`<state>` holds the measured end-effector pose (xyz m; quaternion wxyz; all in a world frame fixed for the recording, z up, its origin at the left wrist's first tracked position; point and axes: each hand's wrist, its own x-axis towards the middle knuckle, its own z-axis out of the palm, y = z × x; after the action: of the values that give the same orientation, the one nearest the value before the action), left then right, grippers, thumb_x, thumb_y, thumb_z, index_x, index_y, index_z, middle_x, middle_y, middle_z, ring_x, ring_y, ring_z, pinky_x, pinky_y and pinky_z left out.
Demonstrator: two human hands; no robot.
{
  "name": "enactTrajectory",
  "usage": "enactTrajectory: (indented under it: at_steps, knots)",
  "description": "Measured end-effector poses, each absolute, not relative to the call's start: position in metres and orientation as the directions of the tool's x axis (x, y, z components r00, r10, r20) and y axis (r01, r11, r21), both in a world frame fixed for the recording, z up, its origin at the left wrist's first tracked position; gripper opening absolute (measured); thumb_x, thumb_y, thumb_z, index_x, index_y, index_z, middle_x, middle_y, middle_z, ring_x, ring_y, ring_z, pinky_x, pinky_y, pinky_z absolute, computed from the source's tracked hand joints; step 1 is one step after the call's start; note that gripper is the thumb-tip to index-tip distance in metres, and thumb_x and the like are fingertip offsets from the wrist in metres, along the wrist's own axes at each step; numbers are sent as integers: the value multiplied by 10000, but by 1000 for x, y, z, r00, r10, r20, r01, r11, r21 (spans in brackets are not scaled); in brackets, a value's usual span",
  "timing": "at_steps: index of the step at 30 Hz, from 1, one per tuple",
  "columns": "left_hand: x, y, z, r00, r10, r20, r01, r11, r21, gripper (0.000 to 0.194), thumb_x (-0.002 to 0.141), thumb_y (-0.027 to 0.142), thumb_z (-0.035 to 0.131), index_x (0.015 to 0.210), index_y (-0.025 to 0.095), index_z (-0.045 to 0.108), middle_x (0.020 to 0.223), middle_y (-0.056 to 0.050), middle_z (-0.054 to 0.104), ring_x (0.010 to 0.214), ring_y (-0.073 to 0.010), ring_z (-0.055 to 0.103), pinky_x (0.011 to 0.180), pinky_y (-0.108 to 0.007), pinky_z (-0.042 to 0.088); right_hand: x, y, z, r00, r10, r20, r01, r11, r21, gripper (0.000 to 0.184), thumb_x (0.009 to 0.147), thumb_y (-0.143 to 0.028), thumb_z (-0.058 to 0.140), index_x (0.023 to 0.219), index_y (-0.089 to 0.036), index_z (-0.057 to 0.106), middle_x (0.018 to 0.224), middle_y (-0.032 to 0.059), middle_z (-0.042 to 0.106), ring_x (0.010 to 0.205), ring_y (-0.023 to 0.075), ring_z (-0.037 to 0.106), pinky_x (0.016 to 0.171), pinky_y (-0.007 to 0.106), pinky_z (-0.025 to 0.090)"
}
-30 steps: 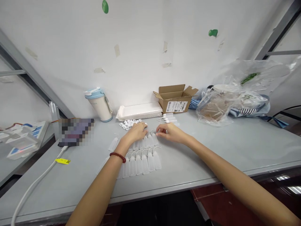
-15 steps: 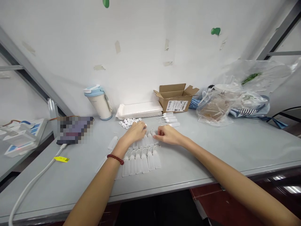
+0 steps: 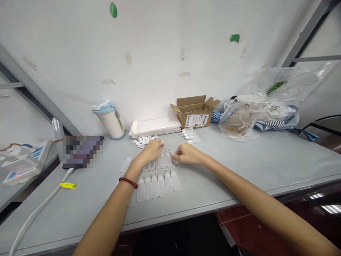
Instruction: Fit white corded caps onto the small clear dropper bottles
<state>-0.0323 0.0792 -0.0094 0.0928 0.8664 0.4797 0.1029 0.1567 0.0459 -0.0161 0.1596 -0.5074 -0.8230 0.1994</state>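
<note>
Small translucent squeeze bottles with bent thin spouts lie in two rows on the grey table. My left hand, with a red bead bracelet on its wrist, is over the far row, its fingers pinched on a small white cap. Across from it, my right hand is curled at the right end of that row, thumb and fingers closed on a squeeze bottle, partly hidden. Just beyond my left hand is a pile of white caps.
Several spouted bottles lie before an open cardboard box. Behind the caps is a stack of white packets. A tumbler and a blurred device with a cable stand left; plastic bags lie right.
The view has shifted slightly, so everything sits a little further left. Both hands keep nearly the same places over the far row, the left still holding the white cap.
</note>
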Motion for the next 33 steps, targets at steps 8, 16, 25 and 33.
enactTrajectory:
  at_steps: [8,16,25,33]
  knots:
    - [-32,60,19,384,910,159,600,-376,706,404,832,229,394,1192,207,576,1434,-60,413,1344,-208,331,1089,-387,278,164,49,-6,-168,944,282,737,311,-600,213,723,-310,532,571,-181,459,507,-14,510,487,99,428,487,228,267]
    - [-26,51,25,335,937,101,172,-166,971,390,770,265,580,1153,192,595,1252,-94,591,1193,-224,502,1020,-396,343,171,50,-6,-120,904,411,591,398,-701,181,781,-350,538,717,-202,457,602,-20,572,509,118,535,523,230,381]
    - [-20,57,18,177,977,116,-241,-71,968,188,657,196,727,818,122,662,906,-50,679,864,-139,629,918,-317,426,172,56,-18,-139,851,506,611,475,-633,193,830,-381,523,844,-199,462,725,22,625,579,142,590,570,262,427]
    - [-13,48,22,215,975,52,-164,-16,986,224,650,223,754,805,113,635,785,-51,694,699,-119,641,840,-317,488,172,55,-20,-158,780,606,662,539,-521,171,823,-353,557,844,-193,501,788,52,659,621,157,615,577,270,458]
